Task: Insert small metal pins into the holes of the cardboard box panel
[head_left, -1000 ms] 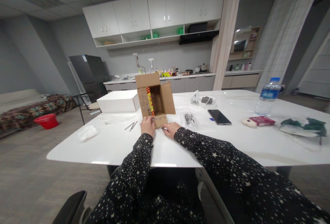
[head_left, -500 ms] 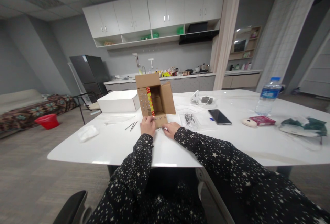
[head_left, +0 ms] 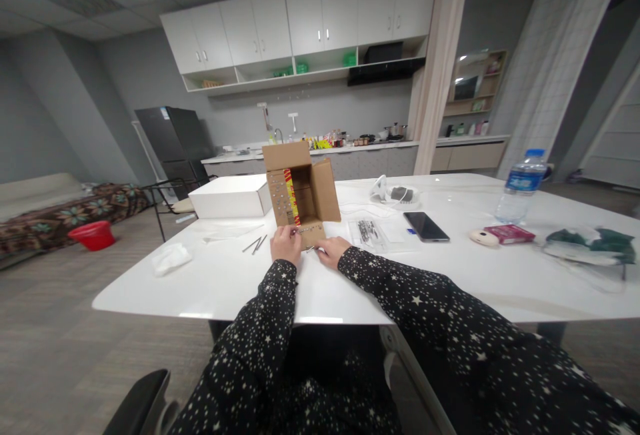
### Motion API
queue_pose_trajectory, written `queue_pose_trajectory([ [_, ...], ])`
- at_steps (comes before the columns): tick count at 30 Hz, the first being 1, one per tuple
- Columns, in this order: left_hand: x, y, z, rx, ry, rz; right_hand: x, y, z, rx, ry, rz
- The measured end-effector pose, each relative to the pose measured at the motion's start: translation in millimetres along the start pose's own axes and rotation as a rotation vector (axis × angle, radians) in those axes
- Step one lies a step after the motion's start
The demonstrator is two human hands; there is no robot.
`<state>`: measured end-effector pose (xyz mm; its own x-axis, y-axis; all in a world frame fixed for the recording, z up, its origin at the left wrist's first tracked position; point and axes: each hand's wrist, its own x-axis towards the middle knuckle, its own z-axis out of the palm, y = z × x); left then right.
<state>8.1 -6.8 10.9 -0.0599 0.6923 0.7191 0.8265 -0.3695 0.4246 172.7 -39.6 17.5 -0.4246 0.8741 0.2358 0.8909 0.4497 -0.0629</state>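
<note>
An open cardboard box [head_left: 325, 189] stands on the white table with its flaps spread. Small shiny bits dot its left flap [head_left: 277, 196], beside a red and yellow strip, and more run along the low front flap [head_left: 314, 228]. My left hand [head_left: 286, 245] is at the left end of the front flap, fingers closed; what they pinch is too small to make out. Close by on the right, my right hand [head_left: 332, 251] is closed on a thin metal piece [head_left: 311, 248] that pokes out toward the left. A few thin metal rods [head_left: 257, 244] lie left of my left hand.
Right of the box are a clear bag of small dark metal parts [head_left: 368, 232] and a phone [head_left: 426, 227]. Farther right stand a water bottle [head_left: 521, 187] and a pink packet [head_left: 510, 234]. A white box [head_left: 230, 196] and crumpled tissue [head_left: 171, 259] are on the left.
My left hand has shifted very slightly to the left at the front flap. My right hand and the box look the same.
</note>
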Motion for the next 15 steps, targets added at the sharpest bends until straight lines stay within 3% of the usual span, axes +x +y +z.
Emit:
queue_pose_trajectory([
  [5, -1.6, 5.8, -3.9, -0.068, 0.002, 0.09, 0.0, 0.5, 0.1, -0.003, 0.024, -0.016],
  [15, -4.6, 6.7, 1.6, -0.193, -0.156, 0.254, -0.5, -1.0, -3.1, 0.006, -0.014, 0.006],
])
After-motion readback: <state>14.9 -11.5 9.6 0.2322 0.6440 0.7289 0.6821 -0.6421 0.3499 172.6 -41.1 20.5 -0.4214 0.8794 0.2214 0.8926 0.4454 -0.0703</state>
